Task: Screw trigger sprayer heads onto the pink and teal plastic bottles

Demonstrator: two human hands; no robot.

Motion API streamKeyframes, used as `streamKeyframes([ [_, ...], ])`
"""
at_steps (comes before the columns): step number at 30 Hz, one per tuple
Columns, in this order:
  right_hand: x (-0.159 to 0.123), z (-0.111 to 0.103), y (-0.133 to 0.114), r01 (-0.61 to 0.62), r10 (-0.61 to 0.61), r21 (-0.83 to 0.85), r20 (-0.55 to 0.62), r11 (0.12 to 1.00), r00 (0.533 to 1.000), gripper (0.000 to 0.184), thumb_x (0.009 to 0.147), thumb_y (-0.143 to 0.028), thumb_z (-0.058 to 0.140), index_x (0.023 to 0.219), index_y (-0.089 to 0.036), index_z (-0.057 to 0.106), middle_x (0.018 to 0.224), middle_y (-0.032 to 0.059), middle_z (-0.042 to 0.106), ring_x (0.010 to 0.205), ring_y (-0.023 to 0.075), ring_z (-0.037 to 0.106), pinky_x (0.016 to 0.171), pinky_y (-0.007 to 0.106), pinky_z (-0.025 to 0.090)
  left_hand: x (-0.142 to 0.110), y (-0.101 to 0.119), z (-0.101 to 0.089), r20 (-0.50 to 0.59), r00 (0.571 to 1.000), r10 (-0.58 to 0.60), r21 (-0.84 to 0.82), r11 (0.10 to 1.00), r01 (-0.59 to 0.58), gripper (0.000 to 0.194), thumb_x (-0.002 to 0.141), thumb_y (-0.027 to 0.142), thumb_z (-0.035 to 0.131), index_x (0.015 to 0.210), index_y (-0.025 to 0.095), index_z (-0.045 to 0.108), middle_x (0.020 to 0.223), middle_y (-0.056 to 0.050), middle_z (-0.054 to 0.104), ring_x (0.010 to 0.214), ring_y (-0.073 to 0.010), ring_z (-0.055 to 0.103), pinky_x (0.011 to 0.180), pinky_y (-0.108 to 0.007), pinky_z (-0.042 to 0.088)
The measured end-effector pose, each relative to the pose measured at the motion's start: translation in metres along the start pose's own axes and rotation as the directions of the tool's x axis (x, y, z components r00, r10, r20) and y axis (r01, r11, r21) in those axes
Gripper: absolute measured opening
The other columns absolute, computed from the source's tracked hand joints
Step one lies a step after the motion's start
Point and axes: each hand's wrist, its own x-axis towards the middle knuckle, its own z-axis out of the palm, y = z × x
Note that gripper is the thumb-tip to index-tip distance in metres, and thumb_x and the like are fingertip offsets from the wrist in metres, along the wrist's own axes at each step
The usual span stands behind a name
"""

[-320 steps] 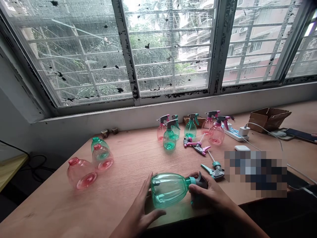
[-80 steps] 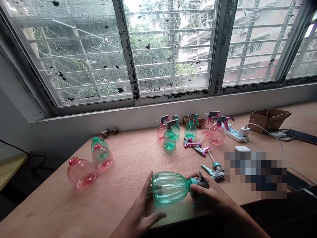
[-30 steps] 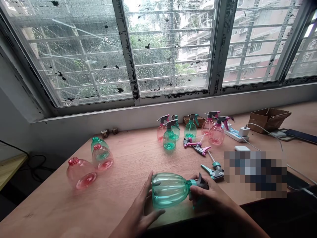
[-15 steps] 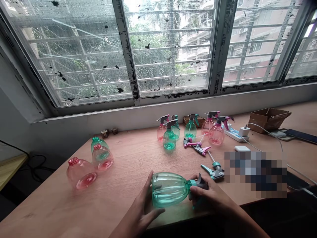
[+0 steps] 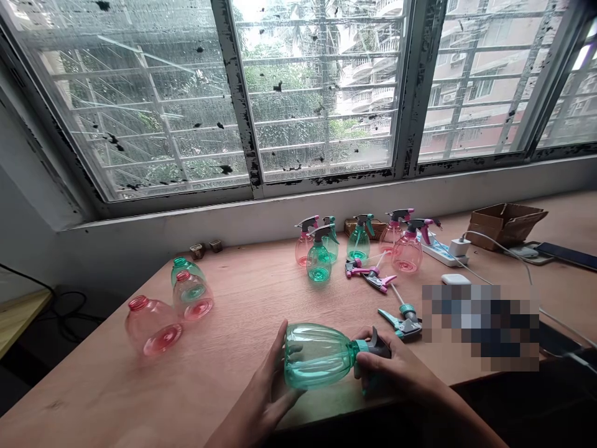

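Observation:
A clear green spray bottle (image 5: 317, 356) lies on its side in the air above the table's front edge, its base to the left. My left hand (image 5: 268, 379) is closed about the base, with some fingers showing through the plastic behind it. My right hand (image 5: 396, 367) grips the teal collar and grey spray head (image 5: 375, 347) at the neck. Just beyond my right hand lies a loose teal-and-grey spray head (image 5: 405, 322) with its tube. Two pink-and-grey spray heads, one of them this trigger top (image 5: 380, 281), lie farther back.
Two pink bottles (image 5: 153, 326) and a green bottle (image 5: 186, 267), all without tops, stand at left. Several topped spray bottles (image 5: 319, 261) stand near the window wall. At right are a power strip (image 5: 443, 252), cables, a cardboard box (image 5: 504, 227), a white case (image 5: 456, 280) and a blurred patch.
My left thumb has drawn in against the bottle's base. The bottle has shifted very slightly left, with my right hand still at its neck.

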Motion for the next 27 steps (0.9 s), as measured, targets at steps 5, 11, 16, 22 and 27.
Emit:
streamKeyframes([
  [5,0.0,0.002,-0.002,-0.006,0.006,-0.008,0.005,1.0,1.0,0.033,0.084,-0.038,0.077,0.098,-0.015,0.059,0.075,0.0058,0.078,0.061,0.0163,0.07,0.061,0.027,0.055,-0.002,-0.001,0.001,-0.005,0.999,-0.039,-0.005,0.999,0.039,0.099,0.088,0.031,0.07,0.158,0.032,0.0,0.149,-0.008,0.051,0.143,-0.0283,0.039,0.12,-0.044,0.028],
  [11,-0.001,0.002,-0.004,-0.006,0.006,-0.021,0.003,1.0,1.0,0.033,0.083,-0.039,0.077,0.098,-0.015,0.059,0.075,0.0052,0.077,0.061,0.0166,0.07,0.063,0.029,0.055,-0.002,0.003,0.0,0.018,0.999,-0.038,-0.08,0.996,0.039,0.087,0.091,0.032,0.066,0.158,0.033,0.01,0.164,-0.005,0.027,0.146,-0.0291,0.035,0.122,-0.044,0.026],
  [16,-0.001,0.003,-0.006,-0.011,0.011,-0.036,0.006,0.999,1.0,0.034,0.082,-0.04,0.078,0.099,-0.015,0.06,0.076,0.0052,0.077,0.063,0.0175,0.07,0.063,0.029,0.055,-0.003,0.0,0.001,0.013,1.0,-0.018,-0.089,0.996,0.019,0.085,0.094,0.031,0.061,0.157,0.04,0.004,0.162,-0.004,0.032,0.144,-0.0276,0.039,0.121,-0.044,0.026],
  [22,-0.003,0.005,-0.009,-0.025,0.024,-0.049,-0.007,0.998,1.0,0.037,0.08,-0.043,0.079,0.098,-0.015,0.061,0.075,0.0049,0.077,0.062,0.0183,0.07,0.063,0.03,0.054,-0.003,0.007,-0.001,0.032,0.998,-0.059,-0.113,0.992,0.063,0.095,0.088,0.03,0.07,0.158,0.031,0.006,0.163,-0.007,0.03,0.147,-0.0287,0.032,0.122,-0.041,0.026],
  [27,-0.002,0.004,-0.008,-0.032,0.032,-0.041,-0.02,0.999,0.999,0.038,0.08,-0.044,0.079,0.099,-0.016,0.06,0.075,0.0052,0.077,0.064,0.02,0.071,0.065,0.031,0.053,0.0,0.009,-0.001,0.005,0.999,-0.034,-0.069,0.997,0.034,0.082,0.092,0.029,0.064,0.157,0.038,0.013,0.162,-0.002,0.031,0.144,-0.0284,0.038,0.121,-0.043,0.028],
])
